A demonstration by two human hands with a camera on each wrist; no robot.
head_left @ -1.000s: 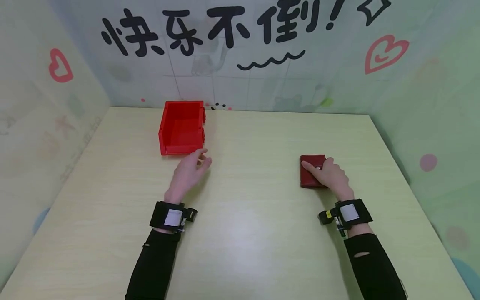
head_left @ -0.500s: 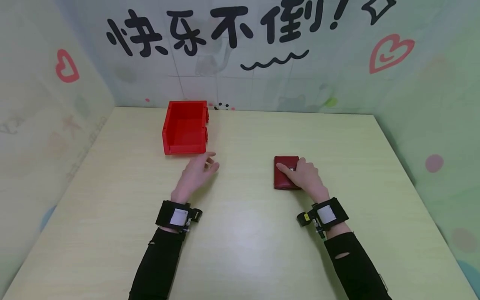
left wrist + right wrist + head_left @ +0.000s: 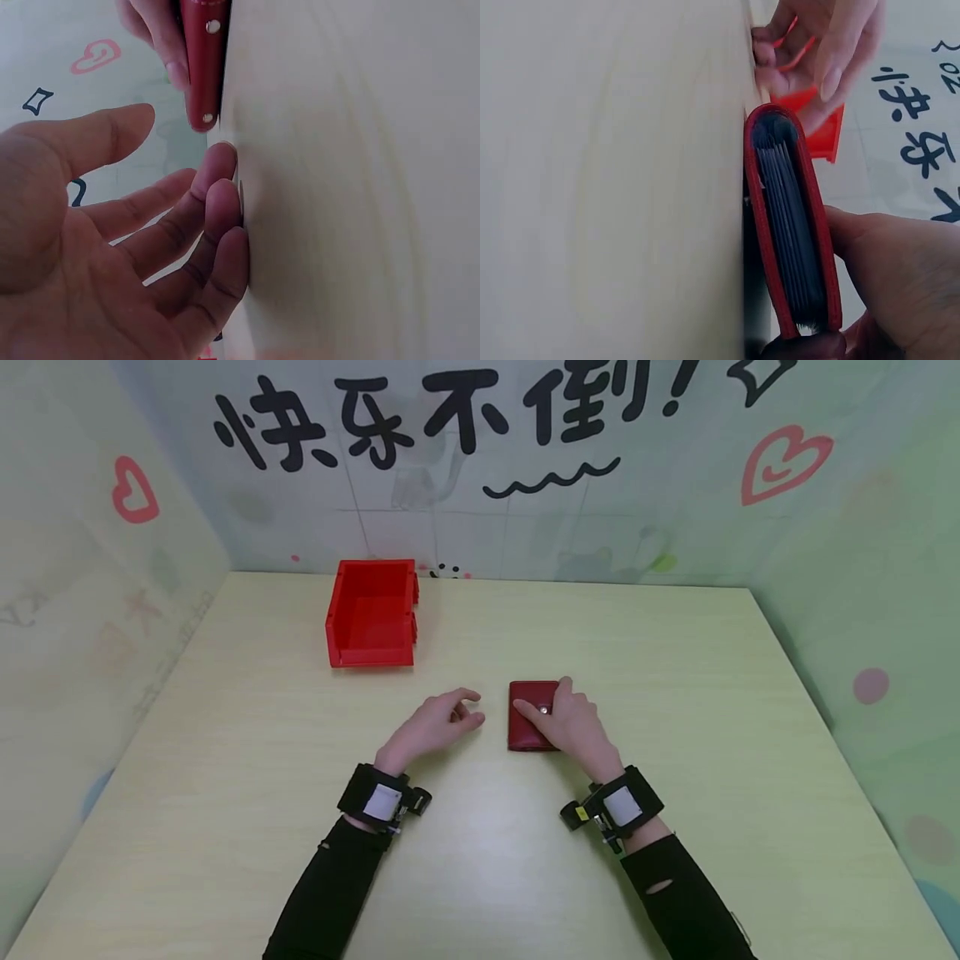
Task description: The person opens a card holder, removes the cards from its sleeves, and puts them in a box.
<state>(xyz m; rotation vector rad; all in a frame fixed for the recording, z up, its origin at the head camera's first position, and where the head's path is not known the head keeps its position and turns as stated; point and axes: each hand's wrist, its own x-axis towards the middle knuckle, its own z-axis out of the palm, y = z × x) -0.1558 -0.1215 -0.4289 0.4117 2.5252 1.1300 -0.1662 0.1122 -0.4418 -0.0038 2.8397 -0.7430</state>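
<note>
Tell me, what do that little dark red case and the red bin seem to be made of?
The case looks like leather or imitation leather: matte dark red cover, metal snap, stacked sleeves inside. The bin looks like moulded plastic: bright, slightly glossy, with rigid walls.

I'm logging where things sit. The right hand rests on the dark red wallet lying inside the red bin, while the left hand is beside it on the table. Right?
Not quite. The dark red wallet lies on the table, well apart from the red bin, as the head view shows. The right hand does rest on it, with the left hand beside it on the table.
</note>
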